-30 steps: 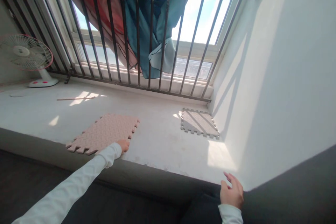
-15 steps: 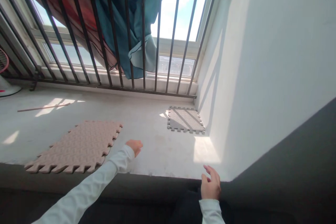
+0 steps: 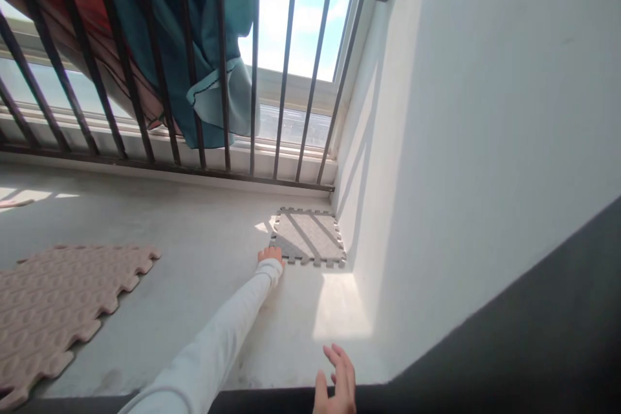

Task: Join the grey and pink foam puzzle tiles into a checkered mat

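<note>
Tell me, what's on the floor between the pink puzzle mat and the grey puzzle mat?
Mostly bare concrete ledge. Only the person's left hand and white sleeve cross it between the pink foam mat and the grey foam mat, as the head view shows.

A pale concrete ledge (image 3: 204, 252) runs below a barred window. A small grey foam puzzle mat (image 3: 308, 237) lies flat in its far right corner, against the wall. A larger pink foam puzzle mat (image 3: 53, 304) lies flat at the left, well apart from the grey one.
</note>
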